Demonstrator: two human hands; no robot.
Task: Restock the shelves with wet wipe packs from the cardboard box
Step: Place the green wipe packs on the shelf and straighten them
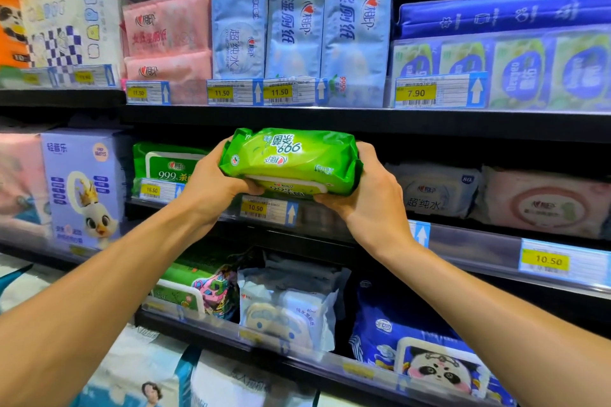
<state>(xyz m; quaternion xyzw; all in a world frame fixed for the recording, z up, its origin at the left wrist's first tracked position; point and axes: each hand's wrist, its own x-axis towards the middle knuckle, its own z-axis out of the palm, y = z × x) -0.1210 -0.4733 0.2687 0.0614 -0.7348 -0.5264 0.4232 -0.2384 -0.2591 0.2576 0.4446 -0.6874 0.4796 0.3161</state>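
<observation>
A green wet wipe pack (291, 160) hangs upside down in front of the dark gap on the middle shelf (330, 225). My left hand (215, 175) grips its left end, fingers curled under the pack. My right hand (367, 192) grips its right end the same way. Another green pack (165, 165) of the same kind stands on that shelf just to the left. The cardboard box is out of view.
White and pink wipe packs (439, 190) lie on the middle shelf to the right. Pink and pale blue packs (294, 30) fill the upper shelf. The lower shelf (264, 337) carries several mixed packs. Yellow price tags (254, 207) line the shelf rails.
</observation>
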